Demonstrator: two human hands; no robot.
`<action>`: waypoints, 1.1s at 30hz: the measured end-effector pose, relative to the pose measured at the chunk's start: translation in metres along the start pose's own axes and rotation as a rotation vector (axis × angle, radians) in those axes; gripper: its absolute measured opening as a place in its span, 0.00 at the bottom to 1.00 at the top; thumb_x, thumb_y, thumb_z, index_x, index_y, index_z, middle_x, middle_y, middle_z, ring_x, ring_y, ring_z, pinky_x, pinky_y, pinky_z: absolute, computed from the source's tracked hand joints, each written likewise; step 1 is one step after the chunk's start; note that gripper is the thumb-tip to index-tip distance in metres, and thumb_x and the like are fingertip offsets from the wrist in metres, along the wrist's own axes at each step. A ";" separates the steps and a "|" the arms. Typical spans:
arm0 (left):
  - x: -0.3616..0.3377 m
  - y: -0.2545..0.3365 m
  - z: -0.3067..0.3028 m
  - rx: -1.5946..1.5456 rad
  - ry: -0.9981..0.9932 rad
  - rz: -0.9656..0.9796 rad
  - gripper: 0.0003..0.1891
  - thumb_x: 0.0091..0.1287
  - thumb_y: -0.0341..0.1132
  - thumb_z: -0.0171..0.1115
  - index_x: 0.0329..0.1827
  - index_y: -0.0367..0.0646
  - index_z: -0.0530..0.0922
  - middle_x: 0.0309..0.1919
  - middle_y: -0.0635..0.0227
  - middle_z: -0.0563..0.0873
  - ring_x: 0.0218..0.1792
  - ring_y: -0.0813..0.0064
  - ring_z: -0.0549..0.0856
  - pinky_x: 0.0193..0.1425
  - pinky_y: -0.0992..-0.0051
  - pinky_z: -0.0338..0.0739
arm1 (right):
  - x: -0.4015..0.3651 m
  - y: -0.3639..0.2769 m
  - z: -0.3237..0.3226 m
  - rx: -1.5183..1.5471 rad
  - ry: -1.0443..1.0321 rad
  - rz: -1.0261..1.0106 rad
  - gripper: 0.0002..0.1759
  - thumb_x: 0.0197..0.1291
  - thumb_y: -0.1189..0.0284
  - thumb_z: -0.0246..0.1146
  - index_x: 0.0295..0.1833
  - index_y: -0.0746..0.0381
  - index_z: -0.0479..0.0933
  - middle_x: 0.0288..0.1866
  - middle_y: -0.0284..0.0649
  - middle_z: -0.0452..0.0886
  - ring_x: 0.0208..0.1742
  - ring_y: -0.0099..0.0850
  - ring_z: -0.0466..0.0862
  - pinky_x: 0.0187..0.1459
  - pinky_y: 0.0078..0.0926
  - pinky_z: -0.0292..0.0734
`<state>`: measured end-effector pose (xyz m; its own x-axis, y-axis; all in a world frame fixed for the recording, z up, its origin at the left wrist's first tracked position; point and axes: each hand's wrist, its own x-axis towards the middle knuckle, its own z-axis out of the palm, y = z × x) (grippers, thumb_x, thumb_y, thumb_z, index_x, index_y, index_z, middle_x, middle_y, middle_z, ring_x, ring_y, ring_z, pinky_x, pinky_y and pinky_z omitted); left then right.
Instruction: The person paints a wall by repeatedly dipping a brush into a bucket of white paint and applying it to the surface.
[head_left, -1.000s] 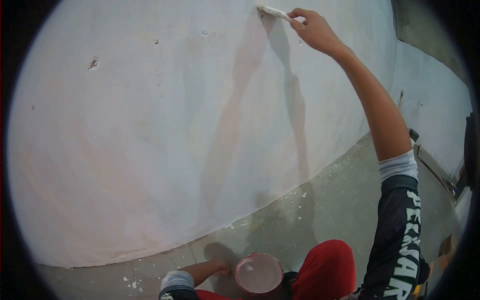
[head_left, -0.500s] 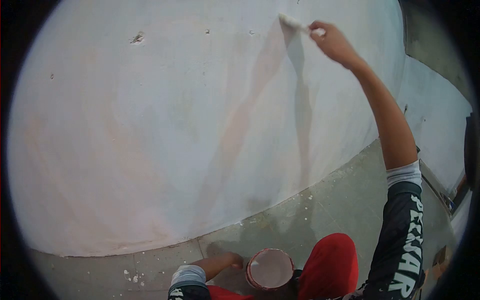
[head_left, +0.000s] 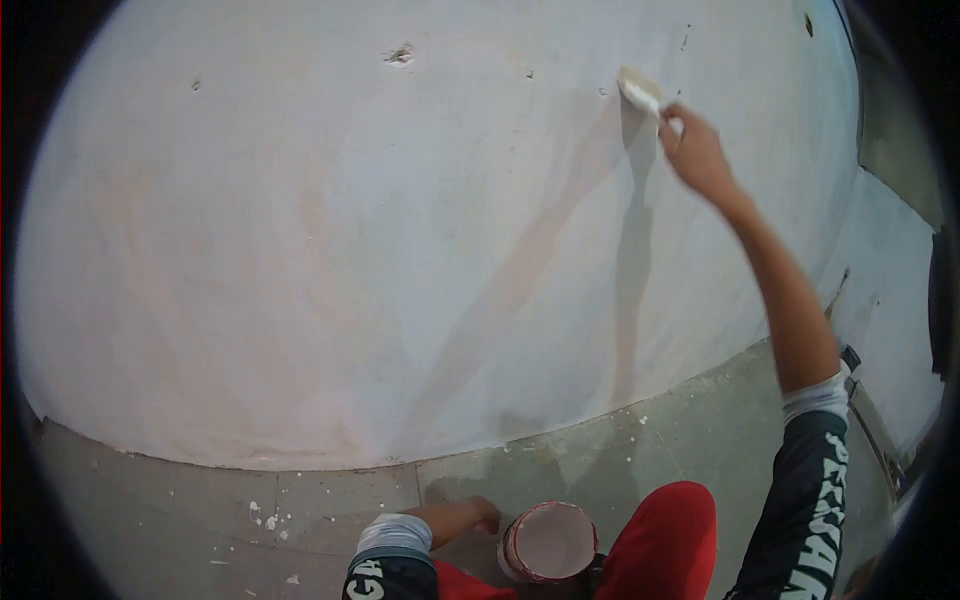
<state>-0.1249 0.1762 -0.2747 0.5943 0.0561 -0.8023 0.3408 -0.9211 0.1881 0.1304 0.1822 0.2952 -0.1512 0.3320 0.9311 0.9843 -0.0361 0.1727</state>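
Observation:
My right hand [head_left: 695, 155] is closed around the handle of a paintbrush [head_left: 642, 92], arm stretched out toward the wall. Pale bristles point up and left, right at the surface of the whitish wall [head_left: 330, 240], beside a small hole. Down near the floor, my left hand [head_left: 485, 515] hangs just left of a paint bucket [head_left: 552, 540]. Its fingers are mostly hidden from this angle. Whitish paint shows inside the bucket, and its rim is streaked with red and white.
Paint drips dot the grey tiled floor [head_left: 340, 510]. My red-clad knee [head_left: 665, 540] is right of the bucket. A chipped hole [head_left: 400, 55] and smaller pits mark the wall. On the right, another pale wall [head_left: 885, 290] meets it, with dark objects along its base.
The view has swung left, so the wall marks sit farther right. My right hand has brought the brush slightly lower on the wall, closer to the small hole. My left hand stays beside the bucket.

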 end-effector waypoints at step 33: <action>0.032 -0.017 0.011 -0.057 0.076 -0.039 0.16 0.59 0.41 0.53 0.40 0.42 0.84 0.36 0.61 0.86 0.37 0.65 0.85 0.42 0.63 0.77 | 0.009 -0.032 -0.001 -0.063 0.058 -0.110 0.16 0.62 0.67 0.57 0.50 0.68 0.77 0.25 0.54 0.77 0.23 0.35 0.75 0.29 0.34 0.70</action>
<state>-0.1199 0.1895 -0.3100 0.6323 0.1227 -0.7650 0.4043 -0.8945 0.1907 0.0975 0.1857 0.2987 -0.2648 0.2823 0.9221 0.9540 -0.0627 0.2931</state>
